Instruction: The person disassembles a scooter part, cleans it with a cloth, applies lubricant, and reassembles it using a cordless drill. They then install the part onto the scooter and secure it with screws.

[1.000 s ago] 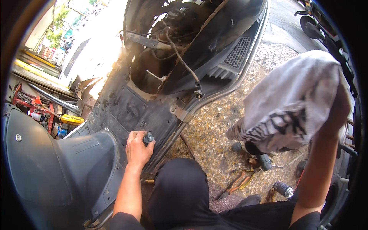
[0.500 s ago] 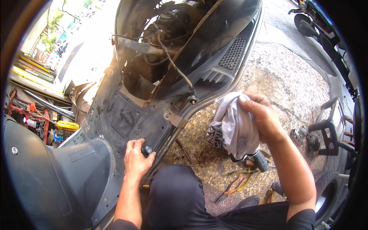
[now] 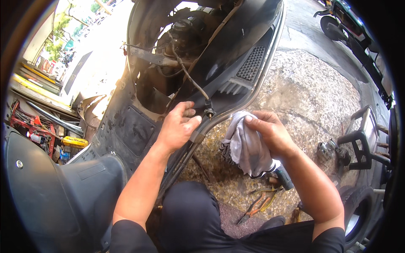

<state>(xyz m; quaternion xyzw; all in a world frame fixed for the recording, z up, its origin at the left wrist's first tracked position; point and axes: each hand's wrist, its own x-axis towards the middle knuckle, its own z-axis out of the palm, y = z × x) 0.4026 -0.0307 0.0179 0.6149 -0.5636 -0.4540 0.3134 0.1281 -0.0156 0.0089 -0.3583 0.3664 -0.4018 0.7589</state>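
Note:
My right hand (image 3: pixel 273 130) pinches a bunched grey-and-white rag (image 3: pixel 248 143) with a black-and-white patterned part, held above the stone ground. My left hand (image 3: pixel 180 128) hovers over the dark scooter's floorboard, thumb and fingers apart, nothing seen between them. Just right of its fingertips hangs a black connector (image 3: pixel 208 109) at the end of a taped wire harness (image 3: pixel 192 80). The harness comes out of the opened front body (image 3: pixel 230 63) of the scooter. A flat rectangular cover (image 3: pixel 134 130) lies on the floorboard left of that hand.
Pliers with orange handles (image 3: pixel 253 207) and a dark power tool (image 3: pixel 285 178) lie on the ground below the rag. A black metal frame (image 3: pixel 358 141) and a tire (image 3: pixel 358 211) stand at right. Left are the scooter's seat base (image 3: pixel 46 189) and a red tool rack (image 3: pixel 31 126).
My left hand has moved up and forward from the small dark round part on the floorboard to beside the connector. My right hand has brought the rag slightly left.

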